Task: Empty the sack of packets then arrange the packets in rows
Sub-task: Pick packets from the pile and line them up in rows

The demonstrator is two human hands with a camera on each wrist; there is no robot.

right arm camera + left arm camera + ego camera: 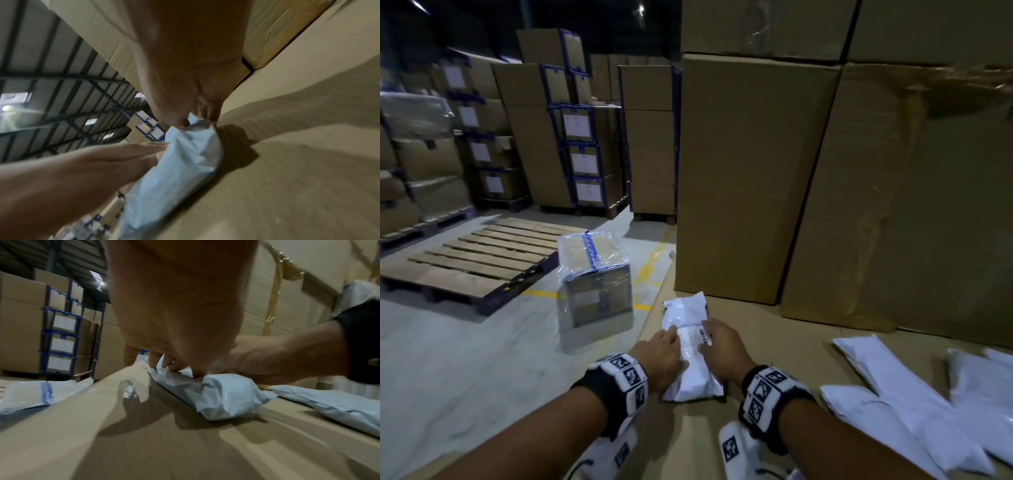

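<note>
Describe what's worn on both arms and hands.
Forearms are bare: no sleeves, and no gloves on the left hand or right hand. The left wristband and right wristband are black, ringed with white blocks printed with black square markers; a white marked housing sits beneath each.

Head camera looks down; 2 wrist cameras, close and low, share the packet (688, 318).

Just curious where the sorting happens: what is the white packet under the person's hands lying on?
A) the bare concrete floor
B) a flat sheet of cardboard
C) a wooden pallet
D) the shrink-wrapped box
B: the white packet lies flat on the brown cardboard sheet; the wooden pallet and the shrink-wrapped box stand apart, off to the left.
</note>
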